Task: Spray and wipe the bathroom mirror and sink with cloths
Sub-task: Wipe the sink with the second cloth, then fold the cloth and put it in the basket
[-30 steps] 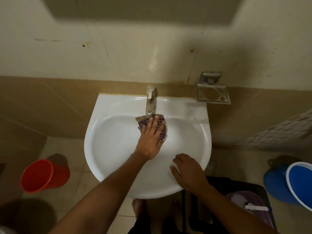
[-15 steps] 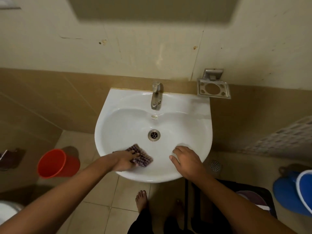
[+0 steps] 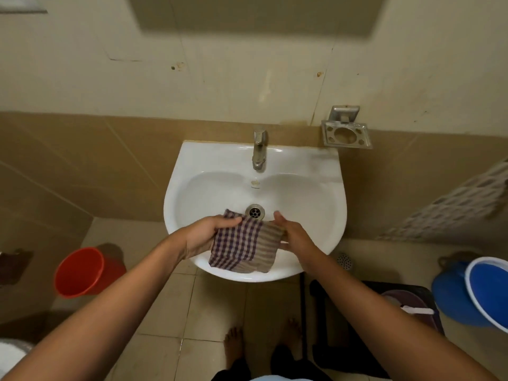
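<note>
Cloth (image 3: 243, 244) between both hands (gripped).

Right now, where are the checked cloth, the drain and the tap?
checked cloth (image 3: 242, 243): head view, middle of the fabric spread between both hands.
drain (image 3: 255, 212): head view, centre of the metal grate.
tap (image 3: 259, 152): head view, middle of the spout.

The left hand (image 3: 204, 235) now lifts the checked cloth (image 3: 245, 244) off the basin and holds it spread above the sink's (image 3: 316, 188) front rim, while the right hand (image 3: 295, 235) leaves the rim and pinches the cloth's other edge.
</note>
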The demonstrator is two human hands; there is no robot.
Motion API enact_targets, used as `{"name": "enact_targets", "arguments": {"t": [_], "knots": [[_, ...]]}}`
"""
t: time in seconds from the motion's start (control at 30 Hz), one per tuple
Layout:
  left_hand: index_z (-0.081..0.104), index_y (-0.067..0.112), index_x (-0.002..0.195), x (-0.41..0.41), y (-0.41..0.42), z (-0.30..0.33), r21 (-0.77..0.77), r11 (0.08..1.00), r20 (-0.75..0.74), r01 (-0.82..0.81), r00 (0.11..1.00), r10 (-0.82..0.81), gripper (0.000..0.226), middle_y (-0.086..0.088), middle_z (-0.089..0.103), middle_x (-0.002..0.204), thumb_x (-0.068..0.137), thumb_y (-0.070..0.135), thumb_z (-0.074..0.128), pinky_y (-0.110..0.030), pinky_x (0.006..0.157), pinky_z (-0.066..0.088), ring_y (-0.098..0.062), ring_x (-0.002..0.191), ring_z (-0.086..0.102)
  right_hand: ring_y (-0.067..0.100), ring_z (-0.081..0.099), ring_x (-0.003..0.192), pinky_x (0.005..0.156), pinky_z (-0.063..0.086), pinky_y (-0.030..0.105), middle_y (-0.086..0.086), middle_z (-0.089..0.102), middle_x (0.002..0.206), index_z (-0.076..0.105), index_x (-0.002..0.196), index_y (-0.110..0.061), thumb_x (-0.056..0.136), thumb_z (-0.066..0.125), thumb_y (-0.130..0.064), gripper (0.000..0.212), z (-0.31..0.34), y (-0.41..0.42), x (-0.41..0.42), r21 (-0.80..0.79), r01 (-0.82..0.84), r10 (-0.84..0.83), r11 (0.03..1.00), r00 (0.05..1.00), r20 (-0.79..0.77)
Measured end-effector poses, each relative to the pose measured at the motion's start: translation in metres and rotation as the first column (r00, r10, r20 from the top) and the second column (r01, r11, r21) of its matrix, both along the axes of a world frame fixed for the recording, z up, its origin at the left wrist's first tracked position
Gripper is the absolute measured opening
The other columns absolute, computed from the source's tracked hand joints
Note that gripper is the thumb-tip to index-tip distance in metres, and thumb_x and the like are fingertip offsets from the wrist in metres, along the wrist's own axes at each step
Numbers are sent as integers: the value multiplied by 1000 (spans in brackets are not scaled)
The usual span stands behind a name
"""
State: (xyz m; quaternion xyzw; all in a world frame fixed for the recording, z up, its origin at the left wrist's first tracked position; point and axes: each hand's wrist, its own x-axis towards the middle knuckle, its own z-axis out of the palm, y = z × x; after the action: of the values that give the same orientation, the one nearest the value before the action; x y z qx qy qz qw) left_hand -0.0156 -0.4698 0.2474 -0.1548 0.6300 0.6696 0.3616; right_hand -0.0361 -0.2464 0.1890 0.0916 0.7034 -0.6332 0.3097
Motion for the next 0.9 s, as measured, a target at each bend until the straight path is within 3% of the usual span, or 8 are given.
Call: {"name": "enact_targets", "arguments": {"t": [0.07, 0.17, 0.27, 0.37, 0.5, 0.63, 0.73, 0.9], "knots": [[66, 8, 113, -4, -4, 2, 123, 982, 9, -146, 989, 146, 39, -11, 73, 108, 84, 33, 63, -39, 94, 49, -25, 99, 69, 25, 67, 107, 94, 53, 40, 8, 73, 112, 69, 115, -15, 87, 37, -72, 71, 11, -9, 4, -208, 106, -78, 972, 987, 137], [67, 8, 113, -7, -8, 7, 190, 959, -7, -213, 976, 218, 32, -11, 74, 107, 94, 32, 57, -41, 91, 52, -26, 98, 70, 26, 66, 111, 94, 54, 42, 8, 71, 118, 67, 123, -15, 90, 41, -66, 66, 25, -20, 12, -324, 119, -92, 939, 991, 97], [65, 7, 120, -6, -13, 9, 221, 954, -13, -201, 978, 209, 37, -15, 71, 117, 92, 32, 61, -46, 98, 51, -33, 109, 68, 25, 67, 109, 92, 55, 41, 7, 72, 116, 67, 120, -13, 89, 64, -38, 39, 36, -34, 20, -284, 71, -81, 956, 996, -24], [64, 3, 123, -3, -17, 5, 199, 972, -47, -128, 989, 140, 39, -18, 69, 122, 90, 24, 65, -47, 100, 50, -34, 113, 66, 24, 69, 105, 88, 57, 38, 8, 73, 112, 68, 116, -9, 85, 72, -9, 31, 36, -41, 27, -246, 149, -161, 958, 987, -29], [68, 8, 115, -3, -9, 7, 133, 991, -124, -28, 991, 45, 25, -12, 73, 114, 92, 17, 62, -38, 86, 57, -26, 103, 71, 24, 70, 103, 89, 58, 38, 7, 74, 108, 69, 113, -8, 82, 73, -1, 32, 38, -33, 33, -136, 249, -261, 959, 962, -82], [72, 14, 112, -24, 3, 22, 83, 977, -220, 195, 960, -173, 37, -5, 74, 109, 90, 41, 59, -41, 86, 55, -23, 99, 70, 21, 71, 99, 88, 58, 36, 5, 75, 105, 70, 109, -12, 80, 73, 0, 31, 55, -4, 35, -91, 270, -282, 959, 943, -176], [72, 13, 110, -48, 28, 35, -13, 908, -229, 418, 883, -410, 46, -7, 74, 109, 79, 47, 69, -36, 82, 55, -22, 100, 71, 20, 71, 98, 87, 58, 36, 5, 75, 105, 70, 109, -12, 78, 75, -1, 34, 71, 22, 32, -36, 226, -228, 973, 944, -240], [71, 8, 110, -71, 116, 42, -138, 749, -214, 648, 718, -662, 28, -13, 73, 113, 82, 13, 74, -41, 97, 52, -31, 109, 67, 23, 71, 93, 85, 58, 38, 7, 75, 101, 69, 108, -8, 74, 79, -1, 36, 86, 84, 39, 41, 307, -288, 951, 924, -252]]}}
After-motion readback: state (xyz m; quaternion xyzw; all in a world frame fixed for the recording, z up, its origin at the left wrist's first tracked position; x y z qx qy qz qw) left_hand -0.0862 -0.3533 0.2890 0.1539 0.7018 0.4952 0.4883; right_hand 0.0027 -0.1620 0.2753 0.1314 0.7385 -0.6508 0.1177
